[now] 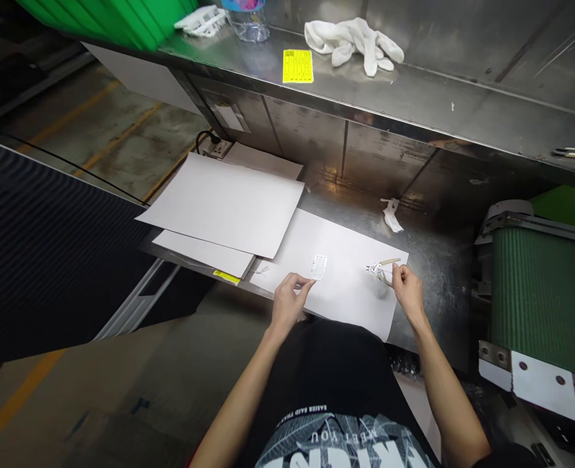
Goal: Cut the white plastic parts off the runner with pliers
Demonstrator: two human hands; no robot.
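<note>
My left hand [290, 300] rests at the near edge of a white paper sheet [341, 286] with its fingers pinched on something too thin to make out. A small white rectangular part [319, 266] lies on the sheet just beyond those fingertips. My right hand [407, 289] is closed on a small pair of cutters [382, 268] with pale handles. The cutters' tip points left over the sheet.
Larger white sheets [229, 208] are stacked to the left on the steel bench [438, 260]. A crumpled white scrap [392, 216] lies behind. The upper shelf carries white gloves [356, 40], a yellow label [298, 65] and a clear container [248, 19]. A green conveyor [541, 299] stands right.
</note>
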